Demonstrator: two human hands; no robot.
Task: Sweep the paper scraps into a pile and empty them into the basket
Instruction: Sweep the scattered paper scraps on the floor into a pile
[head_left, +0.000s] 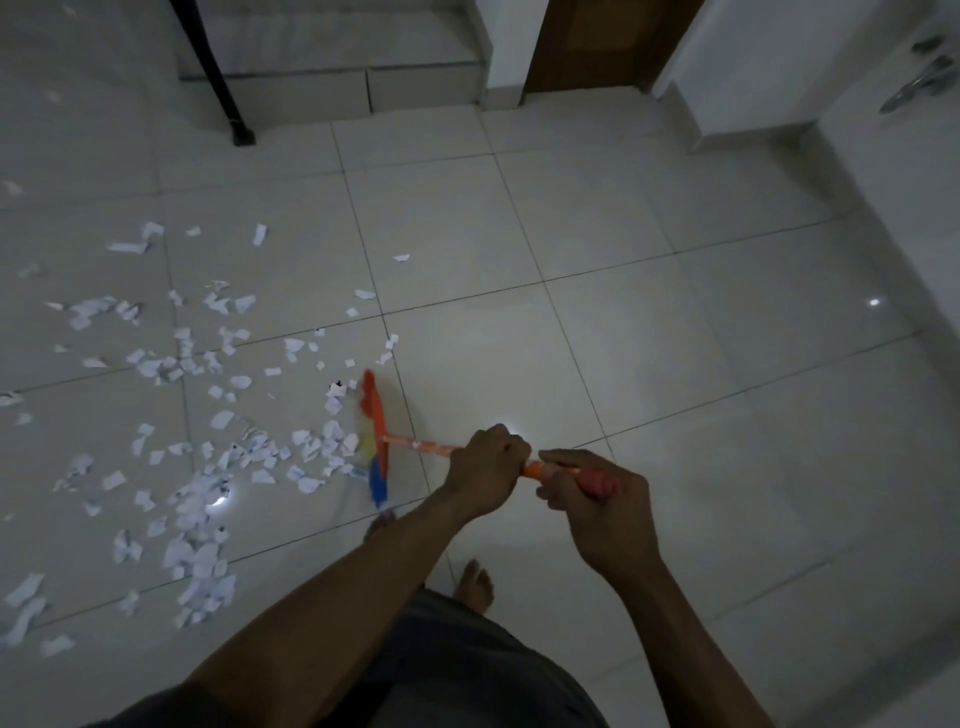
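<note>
Orange broom (382, 441) gripped by both hands, touching paper scraps (208, 488).

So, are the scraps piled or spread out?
Spread out. The scraps lie scattered across several tiles left of the broom, denser near its head, but not in a single pile.

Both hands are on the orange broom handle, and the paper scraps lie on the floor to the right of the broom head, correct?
Not quite. The left hand and right hand do hold the orange broom handle, but the paper scraps lie on the floor to the left of the broom head, not the right, as the head view shows.
</note>
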